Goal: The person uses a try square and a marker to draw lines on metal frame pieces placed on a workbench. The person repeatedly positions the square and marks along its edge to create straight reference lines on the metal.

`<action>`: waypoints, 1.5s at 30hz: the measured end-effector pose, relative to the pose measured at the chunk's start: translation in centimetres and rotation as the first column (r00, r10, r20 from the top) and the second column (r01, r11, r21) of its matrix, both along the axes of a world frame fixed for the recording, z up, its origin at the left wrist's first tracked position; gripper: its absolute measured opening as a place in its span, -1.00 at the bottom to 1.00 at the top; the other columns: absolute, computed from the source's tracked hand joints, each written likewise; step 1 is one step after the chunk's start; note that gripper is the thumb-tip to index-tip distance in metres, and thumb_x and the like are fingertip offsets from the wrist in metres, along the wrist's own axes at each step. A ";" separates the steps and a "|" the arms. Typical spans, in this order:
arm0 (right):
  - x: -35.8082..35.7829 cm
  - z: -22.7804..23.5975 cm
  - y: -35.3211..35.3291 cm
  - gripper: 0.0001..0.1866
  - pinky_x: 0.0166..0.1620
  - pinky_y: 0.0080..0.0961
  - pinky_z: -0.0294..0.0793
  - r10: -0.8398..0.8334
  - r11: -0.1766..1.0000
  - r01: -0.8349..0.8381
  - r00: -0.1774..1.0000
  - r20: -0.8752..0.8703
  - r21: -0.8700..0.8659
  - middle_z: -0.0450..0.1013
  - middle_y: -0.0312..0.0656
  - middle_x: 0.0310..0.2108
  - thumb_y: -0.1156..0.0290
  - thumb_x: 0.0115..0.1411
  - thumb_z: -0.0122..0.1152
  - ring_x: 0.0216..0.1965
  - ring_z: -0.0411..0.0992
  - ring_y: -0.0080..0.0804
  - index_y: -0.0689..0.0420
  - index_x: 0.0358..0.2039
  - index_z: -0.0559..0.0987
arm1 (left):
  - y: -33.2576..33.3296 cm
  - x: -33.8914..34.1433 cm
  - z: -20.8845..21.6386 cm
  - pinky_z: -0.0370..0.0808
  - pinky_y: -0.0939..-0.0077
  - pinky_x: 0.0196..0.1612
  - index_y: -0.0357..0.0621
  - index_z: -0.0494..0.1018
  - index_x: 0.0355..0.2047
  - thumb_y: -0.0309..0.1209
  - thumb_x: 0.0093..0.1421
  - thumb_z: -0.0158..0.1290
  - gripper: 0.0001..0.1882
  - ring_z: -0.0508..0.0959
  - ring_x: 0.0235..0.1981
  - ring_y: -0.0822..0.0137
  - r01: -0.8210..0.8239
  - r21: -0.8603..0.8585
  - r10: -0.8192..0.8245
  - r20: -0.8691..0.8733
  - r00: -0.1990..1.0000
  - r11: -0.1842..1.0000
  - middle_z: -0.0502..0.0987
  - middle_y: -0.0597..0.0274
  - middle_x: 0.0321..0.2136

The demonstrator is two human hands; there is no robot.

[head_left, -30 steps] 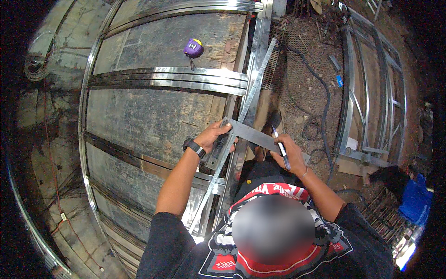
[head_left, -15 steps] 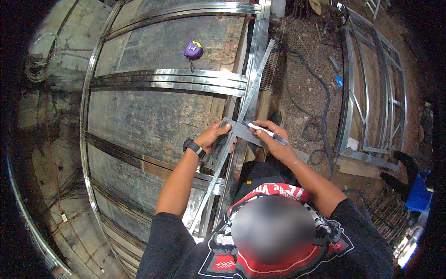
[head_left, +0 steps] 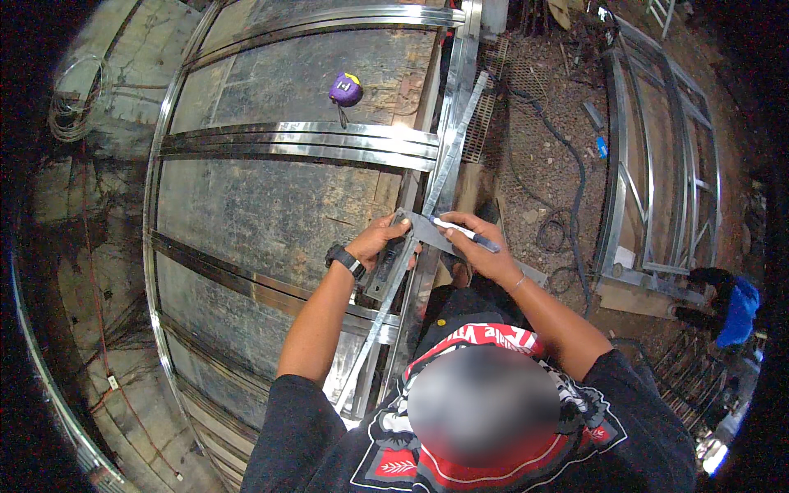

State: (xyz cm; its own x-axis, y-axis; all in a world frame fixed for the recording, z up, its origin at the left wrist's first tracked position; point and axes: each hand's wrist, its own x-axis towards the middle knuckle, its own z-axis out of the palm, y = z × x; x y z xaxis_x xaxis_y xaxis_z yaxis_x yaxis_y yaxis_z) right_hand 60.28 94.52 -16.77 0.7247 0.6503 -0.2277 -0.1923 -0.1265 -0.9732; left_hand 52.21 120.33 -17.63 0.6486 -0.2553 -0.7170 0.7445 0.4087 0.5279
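Observation:
My left hand (head_left: pixel 380 240), with a dark watch at the wrist, grips a flat grey metal square (head_left: pixel 429 232) across a long thin steel strip (head_left: pixel 454 140). Its thumb presses on the square's top corner, and the fingers curl round the strip from below. The dark stock of the square runs down beside the strip. In my right hand (head_left: pixel 486 251) is a white marker pen (head_left: pixel 460 228) with a dark end, pinched between thumb and fingers. The pen's tip points left at the square's upper edge by the strip; whether it touches is too small to tell.
A shiny metal frame (head_left: pixel 353 148) with crossbars lies over worn dark boards, a purple tape measure (head_left: pixel 346 89) on them. At right are a black cable (head_left: pixel 567 148), another metal frame (head_left: pixel 616 172) and a person in blue (head_left: pixel 737 312). Coiled wire (head_left: pixel 78 123) lies far left.
The marker pen has shifted slightly and lies a little flatter in my right hand. My left hand keeps its hold on the square. The person in blue at right has changed posture.

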 end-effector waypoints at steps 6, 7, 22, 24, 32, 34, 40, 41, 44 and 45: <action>0.0 1.3 -0.2 -0.65 0.15 -0.44 0.49 0.051 0.998 -0.044 0.990 0.134 -0.054 0.63 -0.11 0.00 0.38 0.36 0.20 0.04 0.57 -0.42 0.21 0.11 0.60 | 0.3 -0.2 -0.6 0.71 0.30 -0.37 -0.05 0.41 0.04 -0.13 0.47 0.06 -0.68 0.70 -0.47 0.22 -0.017 -0.031 0.017 -0.008 1.000 0.999 0.67 0.08 -0.33; 0.0 1.5 -0.3 -0.65 0.14 -0.42 0.50 0.058 0.995 -0.044 0.986 0.156 -0.090 0.64 -0.08 -0.01 0.38 0.36 0.20 0.03 0.58 -0.39 0.21 0.11 0.60 | 0.3 -0.2 -0.6 0.71 0.30 -0.37 -0.06 0.41 0.03 -0.13 0.47 0.06 -0.69 0.70 -0.47 0.22 -0.016 -0.030 0.016 -0.011 1.000 0.999 0.67 0.08 -0.33; -3.7 -2.2 -7.0 -0.46 0.18 -0.09 0.47 0.162 0.951 0.054 0.753 0.638 -0.305 0.42 0.18 0.10 0.45 0.08 0.46 0.15 0.42 0.24 0.19 0.08 0.47 | 1.5 -0.8 -2.1 0.69 0.02 0.00 -0.32 0.44 0.13 -0.19 0.43 0.09 -0.55 0.73 -0.16 -0.03 0.031 -0.202 -0.022 0.047 0.999 0.979 0.67 -0.13 -0.08; -4.2 -2.3 -6.7 -0.47 0.18 -0.08 0.47 0.169 0.956 0.033 0.751 0.639 -0.291 0.41 0.20 0.11 0.48 0.08 0.42 0.15 0.42 0.24 0.16 0.08 0.47 | 1.7 -1.0 -2.2 0.65 -0.04 0.09 -0.36 0.43 0.17 -0.15 0.44 0.06 -0.49 0.71 -0.07 -0.08 0.021 -0.222 -0.016 0.026 1.000 0.975 0.64 -0.18 -0.01; -5.4 -1.9 -7.4 -0.46 0.21 -0.12 0.47 0.211 0.966 -0.094 0.823 0.527 -0.239 0.42 0.16 0.10 0.49 0.05 0.43 0.15 0.45 0.19 0.13 0.06 0.46 | 2.1 -1.5 0.0 0.63 0.04 0.12 -0.32 0.47 0.16 -0.01 0.42 0.08 -0.41 0.69 -0.02 0.00 -0.013 -0.305 0.007 -0.020 1.000 0.952 0.62 -0.10 0.03; -5.5 -1.9 -7.4 -0.48 0.21 -0.12 0.46 0.203 0.968 -0.087 0.824 0.529 -0.237 0.43 0.15 0.09 0.49 0.05 0.43 0.15 0.45 0.19 0.14 0.04 0.46 | 2.0 -2.1 -1.0 0.64 0.04 0.11 -0.31 0.47 0.16 -0.05 0.41 0.10 -0.43 0.70 -0.03 0.01 -0.011 -0.276 0.013 0.002 1.000 0.961 0.63 -0.07 0.01; -5.3 -1.6 -7.5 -0.49 0.18 -0.15 0.49 0.150 0.978 -0.046 0.835 0.529 -0.204 0.43 0.11 0.06 0.49 0.05 0.42 0.12 0.46 0.16 0.14 0.03 0.47 | 1.3 -2.4 -1.0 0.68 0.16 0.03 -0.24 0.45 0.15 -0.18 0.32 0.25 -0.48 0.71 -0.11 0.13 0.062 -0.167 -0.048 0.089 0.995 0.984 0.64 0.04 -0.07; -5.2 -1.6 -7.4 -0.49 0.16 -0.16 0.51 0.141 0.978 -0.036 0.835 0.531 -0.204 0.44 0.09 0.06 0.49 0.05 0.41 0.11 0.47 0.15 0.14 0.03 0.46 | 1.1 -2.2 -0.5 0.70 0.23 -0.01 -0.22 0.45 0.14 -0.24 0.32 0.26 -0.52 0.72 -0.16 0.18 0.064 -0.147 -0.053 0.080 0.995 0.987 0.65 0.10 -0.11; -4.9 -1.4 -7.4 -0.49 0.17 -0.15 0.48 0.136 0.977 -0.028 0.843 0.521 -0.210 0.44 0.10 0.05 0.48 0.03 0.44 0.09 0.48 0.14 0.15 0.01 0.48 | 0.4 -2.0 -0.6 0.71 0.28 -0.07 -0.19 0.44 0.11 -0.23 0.32 0.28 -0.54 0.71 -0.20 0.22 0.070 -0.032 -0.068 0.044 0.997 0.997 0.63 0.14 -0.17; -4.7 -1.4 -7.4 -0.49 0.16 -0.15 0.49 0.145 0.977 -0.033 0.833 0.534 -0.213 0.44 0.09 0.04 0.48 0.02 0.44 0.09 0.48 0.14 0.15 0.00 0.48 | 0.3 -2.1 -0.7 0.72 0.27 -0.09 -0.18 0.44 0.11 -0.22 0.33 0.27 -0.54 0.71 -0.22 0.22 0.054 -0.036 -0.053 0.044 0.998 0.998 0.63 0.14 -0.18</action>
